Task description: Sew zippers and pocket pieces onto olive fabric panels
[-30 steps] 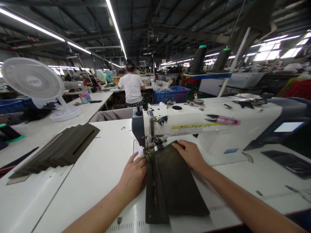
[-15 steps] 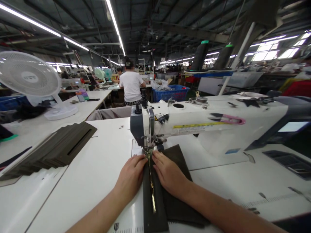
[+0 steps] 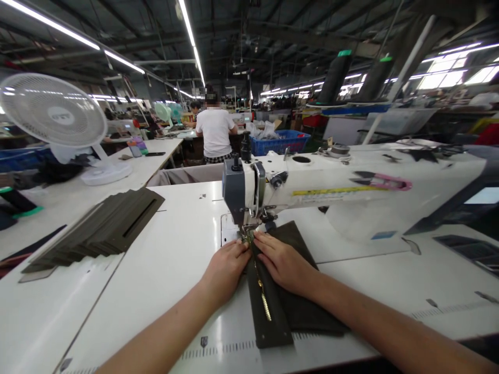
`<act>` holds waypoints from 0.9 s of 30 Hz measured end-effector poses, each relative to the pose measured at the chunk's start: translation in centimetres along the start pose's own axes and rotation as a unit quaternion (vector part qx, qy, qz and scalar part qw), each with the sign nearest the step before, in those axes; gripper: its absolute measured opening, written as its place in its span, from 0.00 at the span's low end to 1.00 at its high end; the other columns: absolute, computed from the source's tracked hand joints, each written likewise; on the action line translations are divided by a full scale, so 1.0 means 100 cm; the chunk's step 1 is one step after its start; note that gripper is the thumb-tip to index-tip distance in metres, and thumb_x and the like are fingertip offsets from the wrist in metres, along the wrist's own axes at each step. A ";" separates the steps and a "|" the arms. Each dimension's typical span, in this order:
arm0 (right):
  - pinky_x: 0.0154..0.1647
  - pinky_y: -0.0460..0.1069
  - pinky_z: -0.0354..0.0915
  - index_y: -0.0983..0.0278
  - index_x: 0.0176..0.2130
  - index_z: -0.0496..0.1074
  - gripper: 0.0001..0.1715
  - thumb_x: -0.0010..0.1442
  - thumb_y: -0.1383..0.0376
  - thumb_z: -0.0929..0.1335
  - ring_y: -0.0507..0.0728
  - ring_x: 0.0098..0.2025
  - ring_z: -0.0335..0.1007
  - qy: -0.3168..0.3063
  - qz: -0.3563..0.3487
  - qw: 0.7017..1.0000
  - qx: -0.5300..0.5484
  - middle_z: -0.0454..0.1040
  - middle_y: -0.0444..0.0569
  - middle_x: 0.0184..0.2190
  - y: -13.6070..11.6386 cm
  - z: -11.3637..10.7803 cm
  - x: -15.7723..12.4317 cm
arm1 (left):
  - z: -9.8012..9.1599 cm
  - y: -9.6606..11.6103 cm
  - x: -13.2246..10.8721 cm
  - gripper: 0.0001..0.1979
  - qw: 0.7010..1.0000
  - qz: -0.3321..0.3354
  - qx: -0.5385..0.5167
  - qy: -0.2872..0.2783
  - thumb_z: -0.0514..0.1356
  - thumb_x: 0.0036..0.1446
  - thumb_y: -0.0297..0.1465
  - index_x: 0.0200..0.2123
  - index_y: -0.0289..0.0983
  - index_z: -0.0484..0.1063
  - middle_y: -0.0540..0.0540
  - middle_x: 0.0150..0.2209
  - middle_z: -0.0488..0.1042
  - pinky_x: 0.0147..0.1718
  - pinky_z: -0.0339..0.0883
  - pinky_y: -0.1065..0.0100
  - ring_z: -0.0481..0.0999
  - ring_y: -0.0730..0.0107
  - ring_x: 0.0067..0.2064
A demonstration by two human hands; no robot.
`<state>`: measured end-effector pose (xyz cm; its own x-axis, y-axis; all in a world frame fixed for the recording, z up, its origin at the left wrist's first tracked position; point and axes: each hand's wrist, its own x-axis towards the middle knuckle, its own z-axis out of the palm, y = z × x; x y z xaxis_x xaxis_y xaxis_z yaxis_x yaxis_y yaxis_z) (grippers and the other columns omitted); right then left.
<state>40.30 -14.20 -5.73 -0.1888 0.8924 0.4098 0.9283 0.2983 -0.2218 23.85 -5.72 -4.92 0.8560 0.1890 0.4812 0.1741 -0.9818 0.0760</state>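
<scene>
A dark olive fabric piece [image 3: 302, 311] with a brass-coloured zipper [image 3: 265, 306] down its narrow strip lies under the presser foot [image 3: 247, 228] of a white sewing machine [image 3: 335, 182]. The zipper pull sits partway along the strip. My left hand [image 3: 226, 267] rests at the strip's left edge, fingers together and stretched toward the foot, the tips on the fabric. On the other side of the zipper, my right hand [image 3: 286, 262] lies flat on the fabric with fingers extended. Both sets of fingertips are close to the needle area, where the fabric's far end is hidden.
Left of me lies a fanned stack of olive pieces [image 3: 105, 228] with slots. Beyond it stands a white fan [image 3: 54, 111]. Pink-handled thread snips [image 3: 384, 181] lie against the machine arm. Thread cones [image 3: 336, 78] stand behind it. A person in a white shirt [image 3: 215, 132] works ahead, beside a blue basket [image 3: 280, 143].
The view has shifted, so everything sits further right. The fabric has moved slightly forward under the foot and its near end now shows. Both hands stay flat on it.
</scene>
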 end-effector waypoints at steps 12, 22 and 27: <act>0.56 0.55 0.58 0.74 0.49 0.67 0.21 0.58 0.71 0.58 0.60 0.55 0.60 0.022 0.013 0.999 0.022 0.66 0.61 0.51 0.000 -0.004 0.005 | 0.000 -0.004 0.002 0.11 0.999 -0.037 0.026 0.003 0.53 0.54 0.22 0.41 0.35 0.70 0.41 0.39 0.72 0.39 0.71 0.60 0.73 0.61 0.39; 0.43 0.57 0.60 0.69 0.34 0.68 0.11 0.48 0.68 0.64 0.62 0.43 0.60 0.035 0.100 0.994 -0.003 0.67 0.56 0.38 -0.039 -0.005 0.009 | -0.003 -0.001 -0.001 0.16 0.996 -0.089 -0.013 -0.012 0.52 0.48 0.20 0.41 0.35 0.69 0.42 0.40 0.72 0.41 0.69 0.61 0.73 0.63 0.41; 0.37 0.51 0.58 0.68 0.32 0.65 0.09 0.47 0.75 0.62 0.57 0.36 0.61 0.040 0.164 0.986 0.000 0.67 0.50 0.31 -0.035 -0.002 0.016 | -0.006 0.000 -0.003 0.17 0.996 -0.083 -0.020 -0.019 0.52 0.49 0.21 0.42 0.36 0.70 0.43 0.40 0.72 0.40 0.69 0.61 0.73 0.62 0.40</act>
<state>36.76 -13.89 -4.15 0.1473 0.9114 0.3842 0.9351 -0.0018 -0.3543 23.28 -5.79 -4.54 0.8348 0.3487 0.4260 0.2962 -0.9368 0.1864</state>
